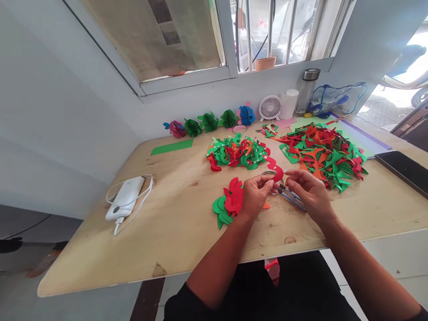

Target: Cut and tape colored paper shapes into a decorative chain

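Note:
A wavy red paper strip (pixel 273 166) is pinched at its near end by my left hand (pixel 257 195), its far end reaching the pile of curled green, red and orange pieces (pixel 236 152). My right hand (pixel 309 192) is beside it with curled fingers; what is between its fingertips, if anything, is too small to make out. Below the right fingers lies a blue-handled cutter (pixel 291 198), near a round tape roll partly hidden by the hands. Red petal pieces (pixel 233 196) and green ones (pixel 221 211) lie left of my left hand.
A heap of coloured scraps (pixel 326 154) covers the table's (pixel 174 223) right side, with a phone (pixel 406 170) beyond. A white power bank (pixel 125 197) with a cable is at left. Paper fish (pixel 209 121), a fan (pixel 270 108) and a bottle (pixel 306 91) line the wall.

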`<state>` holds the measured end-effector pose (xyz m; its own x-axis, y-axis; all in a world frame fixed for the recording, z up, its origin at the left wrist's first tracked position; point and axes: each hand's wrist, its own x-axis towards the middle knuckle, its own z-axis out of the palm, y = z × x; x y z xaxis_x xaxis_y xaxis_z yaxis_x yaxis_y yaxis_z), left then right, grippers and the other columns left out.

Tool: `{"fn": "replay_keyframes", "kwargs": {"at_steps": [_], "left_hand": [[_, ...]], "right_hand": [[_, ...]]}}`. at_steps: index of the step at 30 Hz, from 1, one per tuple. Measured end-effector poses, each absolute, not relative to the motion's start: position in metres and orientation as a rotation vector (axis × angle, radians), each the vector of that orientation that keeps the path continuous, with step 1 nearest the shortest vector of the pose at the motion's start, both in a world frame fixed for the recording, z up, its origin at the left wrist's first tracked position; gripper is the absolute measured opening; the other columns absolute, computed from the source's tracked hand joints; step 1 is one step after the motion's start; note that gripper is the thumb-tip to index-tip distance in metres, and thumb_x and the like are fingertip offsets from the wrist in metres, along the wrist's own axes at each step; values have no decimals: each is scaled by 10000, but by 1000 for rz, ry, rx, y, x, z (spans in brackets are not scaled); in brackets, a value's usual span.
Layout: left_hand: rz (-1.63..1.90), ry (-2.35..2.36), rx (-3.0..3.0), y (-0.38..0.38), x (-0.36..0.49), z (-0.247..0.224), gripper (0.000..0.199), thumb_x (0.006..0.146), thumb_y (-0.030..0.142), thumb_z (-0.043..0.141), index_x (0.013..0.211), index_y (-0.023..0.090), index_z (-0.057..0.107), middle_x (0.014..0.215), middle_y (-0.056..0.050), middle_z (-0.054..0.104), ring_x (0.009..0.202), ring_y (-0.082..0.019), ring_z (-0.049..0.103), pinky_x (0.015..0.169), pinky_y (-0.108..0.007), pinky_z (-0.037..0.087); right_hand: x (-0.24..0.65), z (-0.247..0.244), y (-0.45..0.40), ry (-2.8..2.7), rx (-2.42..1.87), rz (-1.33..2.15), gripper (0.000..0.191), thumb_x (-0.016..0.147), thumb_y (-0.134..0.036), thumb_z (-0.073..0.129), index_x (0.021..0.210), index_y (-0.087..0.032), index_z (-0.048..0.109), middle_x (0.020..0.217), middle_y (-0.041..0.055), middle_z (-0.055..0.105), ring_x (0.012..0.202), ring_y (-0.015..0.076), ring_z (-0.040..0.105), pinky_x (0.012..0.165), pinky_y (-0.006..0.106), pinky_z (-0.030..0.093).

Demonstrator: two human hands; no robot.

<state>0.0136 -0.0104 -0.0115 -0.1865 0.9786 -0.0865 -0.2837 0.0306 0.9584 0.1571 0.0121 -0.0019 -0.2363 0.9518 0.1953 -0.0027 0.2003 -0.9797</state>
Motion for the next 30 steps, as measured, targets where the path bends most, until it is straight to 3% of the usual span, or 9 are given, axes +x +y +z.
{"fn": "replay_keyframes", "kwargs": {"at_steps": [5, 11, 30], "left_hand": [[1434, 1143, 837, -9, 13, -12, 179, 674, 273, 681, 785, 132, 673, 671, -43, 705, 527, -126, 628, 581, -265, 523], [1390, 1131, 864, -9, 12, -8, 161, 675, 262, 679, 781, 141, 676, 590, -9, 672, 523, -127, 627, 602, -273, 541], [1419, 1053, 814, -10, 12, -8, 247, 670, 320, 697, 825, 129, 687, 696, -48, 714, 559, -122, 634, 611, -265, 525]], "right_hand": [[156, 4, 9, -1592, -976, 1403, 288, 758, -449, 644, 883, -191, 621, 622, -4, 554, 530, 109, 470, 462, 241, 363], [156, 4, 9, -1562, -979, 1494, 296, 748, -448, 658, 863, -178, 617, 583, -22, 531, 468, 78, 407, 409, 212, 296], [157, 2, 10, -1622, -975, 1481, 361, 765, -455, 632, 990, -173, 632, 599, -11, 551, 462, 83, 417, 384, 208, 300]]}}
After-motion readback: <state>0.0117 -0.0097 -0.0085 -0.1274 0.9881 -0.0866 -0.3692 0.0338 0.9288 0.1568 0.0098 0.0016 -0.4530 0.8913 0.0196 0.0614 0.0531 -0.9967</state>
